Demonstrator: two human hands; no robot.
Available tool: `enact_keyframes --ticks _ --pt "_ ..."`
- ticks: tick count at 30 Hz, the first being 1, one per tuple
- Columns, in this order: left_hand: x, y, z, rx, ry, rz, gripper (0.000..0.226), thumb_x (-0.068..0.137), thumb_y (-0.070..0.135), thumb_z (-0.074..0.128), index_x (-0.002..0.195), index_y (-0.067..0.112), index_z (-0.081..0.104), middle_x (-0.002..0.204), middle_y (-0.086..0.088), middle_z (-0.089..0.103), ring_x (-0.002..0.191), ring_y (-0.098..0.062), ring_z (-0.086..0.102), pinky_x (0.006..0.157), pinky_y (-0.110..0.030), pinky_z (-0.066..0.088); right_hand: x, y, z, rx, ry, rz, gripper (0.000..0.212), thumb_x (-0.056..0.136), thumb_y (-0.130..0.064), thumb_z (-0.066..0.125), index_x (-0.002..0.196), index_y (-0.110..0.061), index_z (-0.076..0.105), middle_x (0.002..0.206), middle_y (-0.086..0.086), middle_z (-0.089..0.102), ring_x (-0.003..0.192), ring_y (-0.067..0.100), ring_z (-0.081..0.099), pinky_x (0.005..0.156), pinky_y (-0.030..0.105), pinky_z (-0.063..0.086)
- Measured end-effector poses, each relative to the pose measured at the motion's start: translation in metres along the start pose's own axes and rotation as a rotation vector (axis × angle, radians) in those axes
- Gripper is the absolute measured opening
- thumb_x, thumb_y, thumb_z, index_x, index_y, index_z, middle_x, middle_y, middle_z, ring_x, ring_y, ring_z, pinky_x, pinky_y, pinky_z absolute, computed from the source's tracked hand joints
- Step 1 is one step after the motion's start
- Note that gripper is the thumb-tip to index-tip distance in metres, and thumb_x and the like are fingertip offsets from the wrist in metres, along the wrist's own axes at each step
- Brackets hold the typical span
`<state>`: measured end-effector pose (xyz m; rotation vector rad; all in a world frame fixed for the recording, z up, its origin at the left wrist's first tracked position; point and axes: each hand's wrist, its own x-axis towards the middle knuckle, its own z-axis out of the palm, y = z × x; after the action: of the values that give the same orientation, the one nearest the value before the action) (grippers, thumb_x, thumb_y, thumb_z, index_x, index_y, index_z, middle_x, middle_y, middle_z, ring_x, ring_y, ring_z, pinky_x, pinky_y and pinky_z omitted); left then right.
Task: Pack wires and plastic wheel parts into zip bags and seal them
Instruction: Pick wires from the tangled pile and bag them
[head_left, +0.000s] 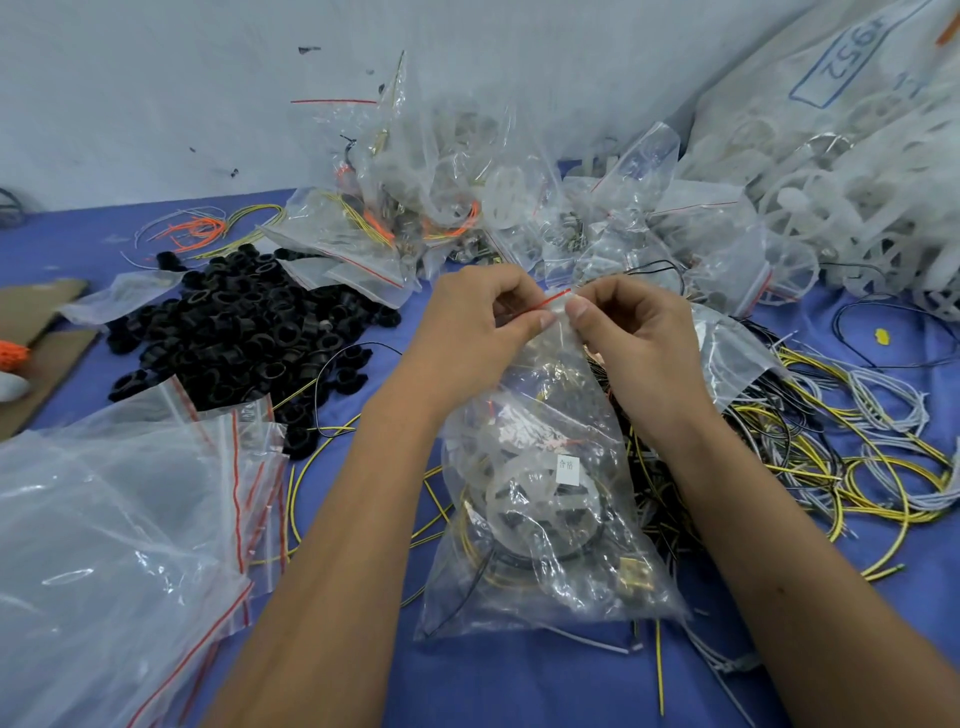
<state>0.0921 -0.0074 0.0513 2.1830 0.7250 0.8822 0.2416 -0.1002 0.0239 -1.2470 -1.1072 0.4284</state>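
Both hands pinch zip bag's seal, seemingly unclosed.

Both hands, left and right, pinching zip bag top, wheel part inside

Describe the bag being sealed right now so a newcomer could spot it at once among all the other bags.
Start at the blue table and follow the two forearms to its middle. The bag lies between them, its red zip strip pinched by the left hand and right hand. Unlike the empty bags on the left and the packed pile behind, it is the only one being held, and shows a clear wheel with a small white label.
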Motion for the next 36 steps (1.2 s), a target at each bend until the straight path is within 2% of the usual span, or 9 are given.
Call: enact_keyframes --ticks 3,8,10,12,14,16,23,29,36 --pt "0.0 0.001 -0.001 0.011 -0.019 -0.004 0.005 0.09 0.014 0.076 0.086 0.013 0.073 0.077 0.004 0.069 0.071 -0.005 0.059 0.067 -0.018 0.046 0.0 -0.001 0.0 0.003 -0.001 0.005 0.014 0.095 -0.011 0.067 0.083 -0.004 0.069 0.07 0.009 0.06 0.063 0.019 0.05 0.06 0.035 0.042" --pt "0.0 0.003 -0.001 0.029 -0.027 -0.007 0.006 0.093 0.016 0.074 0.088 0.012 0.073 0.082 -0.004 0.071 0.08 -0.023 0.066 0.076 -0.037 0.053 -0.001 -0.002 0.0 -0.006 -0.003 0.002 0.014 0.096 -0.013 0.067 0.083 -0.006 0.069 0.072 0.022 0.06 0.064 0.02 0.051 0.061 0.035 0.043" --pt "0.001 0.005 0.0 0.046 -0.021 0.004 0.006 0.093 0.016 0.073 0.088 0.012 0.072 0.082 -0.003 0.071 0.079 -0.022 0.066 0.075 -0.037 0.053 -0.001 -0.002 0.0 -0.02 -0.002 -0.008 0.014 0.095 -0.013 0.068 0.083 -0.007 0.069 0.067 0.012 0.058 0.061 0.016 0.05 0.058 0.03 0.042" --pt "0.0 0.007 0.002 0.051 -0.007 0.026 0.003 0.093 0.015 0.072 0.091 0.013 0.072 0.082 0.001 0.07 0.077 -0.013 0.064 0.07 -0.026 0.051 0.0 -0.001 0.001 -0.032 -0.007 -0.032 0.013 0.094 -0.012 0.069 0.082 -0.007 0.07 0.065 0.001 0.059 0.058 0.011 0.048 0.054 0.024 0.04" --pt "-0.001 0.008 0.002 0.057 -0.007 0.047 0.002 0.093 0.012 0.072 0.094 0.013 0.073 0.082 0.008 0.068 0.075 -0.001 0.06 0.067 -0.013 0.045 0.0 -0.001 0.001 -0.036 -0.018 -0.053 0.012 0.092 -0.011 0.071 0.081 -0.006 0.071 0.065 0.002 0.06 0.059 0.009 0.049 0.055 0.023 0.04" --pt "-0.001 0.008 0.002 0.077 -0.012 0.056 0.003 0.093 0.011 0.071 0.094 0.014 0.073 0.082 0.011 0.067 0.075 0.002 0.058 0.068 -0.01 0.042 0.0 -0.001 0.002 -0.032 -0.021 -0.06 0.011 0.091 -0.009 0.072 0.081 -0.006 0.072 0.066 0.01 0.063 0.06 0.011 0.051 0.056 0.024 0.042" --pt "-0.001 0.009 0.0 0.127 0.0 0.086 0.004 0.093 0.013 0.071 0.095 0.012 0.075 0.084 0.005 0.071 0.082 -0.011 0.063 0.075 -0.029 0.05 -0.001 -0.001 0.002 -0.083 0.01 -0.085 0.013 0.091 -0.013 0.074 0.079 -0.008 0.071 0.067 0.004 0.063 0.06 0.008 0.052 0.057 0.022 0.042" --pt "0.0 0.005 -0.003 0.05 -0.002 0.017 0.008 0.09 0.018 0.078 0.087 0.011 0.076 0.076 0.004 0.07 0.071 -0.009 0.062 0.067 -0.023 0.048 0.0 0.0 0.003 -0.101 -0.01 -0.104 0.013 0.091 -0.009 0.072 0.078 -0.007 0.069 0.065 0.006 0.058 0.06 0.012 0.048 0.056 0.027 0.04" --pt "-0.002 0.001 -0.009 0.086 -0.033 0.031 0.008 0.091 0.015 0.076 0.085 0.01 0.073 0.077 0.0 0.07 0.078 -0.022 0.065 0.077 -0.041 0.053 0.0 0.003 0.003 -0.086 -0.024 -0.081 0.011 0.094 -0.011 0.068 0.083 -0.009 0.069 0.067 -0.001 0.059 0.06 0.008 0.049 0.056 0.022 0.041"
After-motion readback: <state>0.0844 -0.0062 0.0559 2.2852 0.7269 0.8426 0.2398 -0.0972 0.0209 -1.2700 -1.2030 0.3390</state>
